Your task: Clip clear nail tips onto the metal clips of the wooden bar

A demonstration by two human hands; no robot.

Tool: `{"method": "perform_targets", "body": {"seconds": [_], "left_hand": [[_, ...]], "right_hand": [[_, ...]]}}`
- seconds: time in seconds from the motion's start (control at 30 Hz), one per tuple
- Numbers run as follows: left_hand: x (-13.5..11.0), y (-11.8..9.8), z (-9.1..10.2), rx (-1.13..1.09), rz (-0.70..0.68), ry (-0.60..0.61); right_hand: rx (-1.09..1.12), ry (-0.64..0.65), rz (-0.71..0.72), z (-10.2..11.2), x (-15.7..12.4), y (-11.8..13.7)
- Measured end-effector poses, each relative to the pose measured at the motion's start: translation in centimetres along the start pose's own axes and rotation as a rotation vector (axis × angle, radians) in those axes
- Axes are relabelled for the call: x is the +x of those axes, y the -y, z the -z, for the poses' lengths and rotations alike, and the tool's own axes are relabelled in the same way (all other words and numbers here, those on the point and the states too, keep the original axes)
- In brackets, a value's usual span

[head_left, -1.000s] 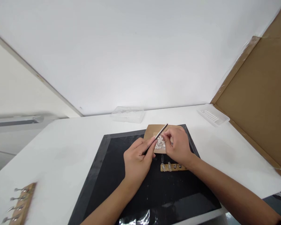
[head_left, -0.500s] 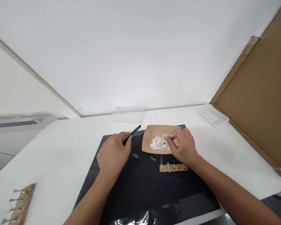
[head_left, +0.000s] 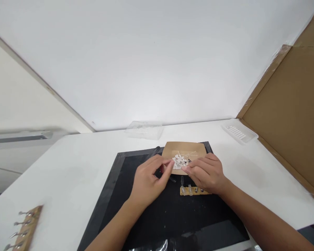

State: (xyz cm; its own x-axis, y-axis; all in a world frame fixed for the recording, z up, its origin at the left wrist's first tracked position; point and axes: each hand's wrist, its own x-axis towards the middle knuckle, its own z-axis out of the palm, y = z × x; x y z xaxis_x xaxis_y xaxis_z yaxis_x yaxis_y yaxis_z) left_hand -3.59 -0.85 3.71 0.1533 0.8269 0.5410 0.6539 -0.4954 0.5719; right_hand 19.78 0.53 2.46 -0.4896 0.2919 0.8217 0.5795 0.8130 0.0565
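**Both hands at pile in tray**

Brown tray point(head_left: 196, 149) sits on the far part of a black mat point(head_left: 159, 216), which lies on a white table point(head_left: 75, 167). A pile point(head_left: 179, 161) of small white bits lies in the tray's middle.

Left hand point(head_left: 148, 183) is in front of the tray and to its left, resting on the mat. Its thumb and forefinger are pinched together at the pile's left edge and the other fingers are curled under. Whether a bit is between the fingertips point(head_left: 169, 164) is too small to tell.

Right hand point(head_left: 208, 174) lies over the tray's near right corner, palm down, fingers bent and reaching left to the pile's near edge. The grip is hidden, so I cannot tell if it has a bit.

Wooden strip point(head_left: 192, 191) with small pins and clear tips lies just in front of the tray, its right end under the right hand. Black tweezers point(head_left: 153, 152) lie just left of the tray, not held.

A clear box point(head_left: 144, 129) is behind the tray to the left and a white bin point(head_left: 239, 131) is well to its right, against the cardboard point(head_left: 290, 115). A hook bar point(head_left: 26, 228) is far to the tray's front left, at the table edge.
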Motion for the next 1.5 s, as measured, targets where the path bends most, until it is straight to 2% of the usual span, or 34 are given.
{"method": "perform_targets", "body": {"seconds": [0.1,0.2,0.37,0.57,0.7,0.83,0.93,1.23,1.37,1.5], "left_hand": [[-0.4,-0.6,-0.6,-0.333,0.15,0.14],[-0.6,-0.5,-0.8,-0.523,0.238,0.248],[-0.4,-0.2,-1.0,-0.721,0.292,0.258],[-0.6,-0.9,-1.6,-0.894,0.296,0.32],[-0.9,-1.1,-1.7,-0.882,0.317,0.356],[-1.1,-1.1,-1.7,-0.825,0.381,0.407],[-1.2,-1.0,-1.9,-0.795,0.423,0.4],[-1.4,-0.7,-2.3,-0.846,0.471,0.397],[-1.6,-0.5,-2.3,-0.743,0.423,0.422],[-1.6,-0.7,-2.3,-0.573,0.209,0.375]], "right_hand": [[-0.041,-0.05,0.131,0.5,0.2,0.3],[-0.067,-0.075,0.175,0.9,0.4,0.5],[-0.014,-0.051,0.216,1.4,0.5,0.3],[0.06,0.026,0.267,1.6,0.4,0.2],[0.111,0.033,0.225,1.5,0.1,0.0],[0.192,0.01,0.08,1.2,-0.1,-0.6],[0.26,0.031,-0.014,1.0,-0.3,-1.0],[0.394,0.114,-0.11,1.0,-0.4,-0.6],[0.495,0.237,-0.152,1.7,-0.2,-1.1],[0.539,0.303,-0.226,3.2,0.1,-2.0]]}}
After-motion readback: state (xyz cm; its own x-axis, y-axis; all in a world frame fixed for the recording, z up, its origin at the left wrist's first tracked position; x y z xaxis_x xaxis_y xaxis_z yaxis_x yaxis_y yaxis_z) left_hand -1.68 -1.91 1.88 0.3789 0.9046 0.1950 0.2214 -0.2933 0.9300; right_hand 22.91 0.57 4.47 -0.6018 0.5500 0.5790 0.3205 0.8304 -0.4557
